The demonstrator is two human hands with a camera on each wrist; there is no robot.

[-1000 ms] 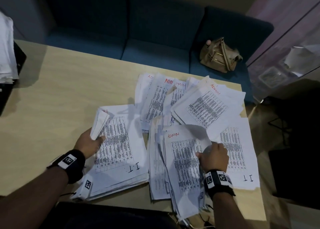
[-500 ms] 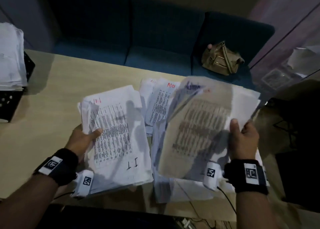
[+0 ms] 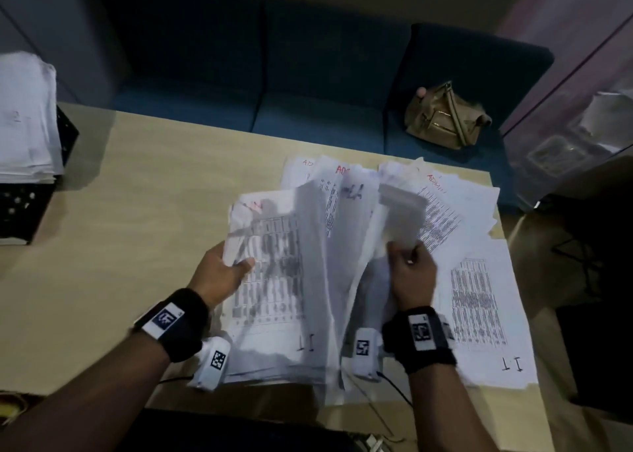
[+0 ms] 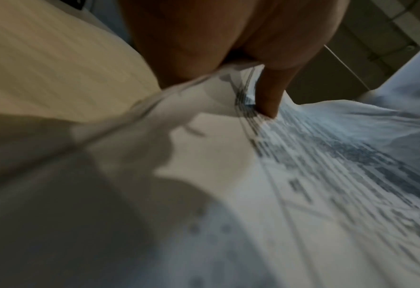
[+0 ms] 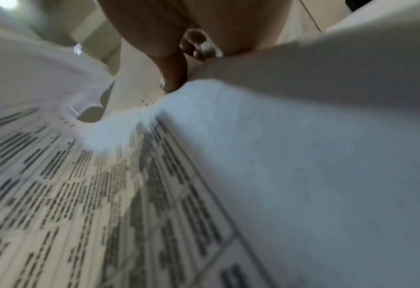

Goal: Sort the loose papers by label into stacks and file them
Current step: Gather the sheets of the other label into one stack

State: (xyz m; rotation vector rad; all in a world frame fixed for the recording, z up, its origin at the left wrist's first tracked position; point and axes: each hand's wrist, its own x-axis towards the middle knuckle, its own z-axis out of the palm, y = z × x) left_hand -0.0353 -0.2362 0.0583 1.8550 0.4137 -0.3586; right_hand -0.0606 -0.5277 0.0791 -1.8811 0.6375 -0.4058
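Both hands are up off the wooden table (image 3: pixel 144 191) with paper in them. The left hand (image 3: pixel 219 273) grips the left edge of the I.T. stack (image 3: pixel 277 280), thumb (image 4: pixel 268 97) pressed on the printed top sheet and the other fingers hidden under the pile. That stack is lifted and tilted, its near edge low by the table's front edge. The right hand (image 3: pixel 409 277) has its fingers curled round a sheet (image 3: pixel 400 211) that stands almost on edge just beside the stack's right side; from the right wrist view a fingertip (image 5: pixel 173 81) presses on the paper. Its label is too blurred to read.

Loose sheets marked ADMIN in red (image 3: pixel 435 211) lie fanned on the table beyond both hands, toward the far edge. A single sheet marked I.T. (image 3: pixel 489 314) lies flat just right of the right hand, near the table's right edge.

At the table's left edge a black perforated tray (image 3: pixel 24 205) carries a stack of white papers (image 3: pixel 27 119). A tan handbag (image 3: pixel 445 119) sits on the blue sofa (image 3: pixel 308 85) behind the table.
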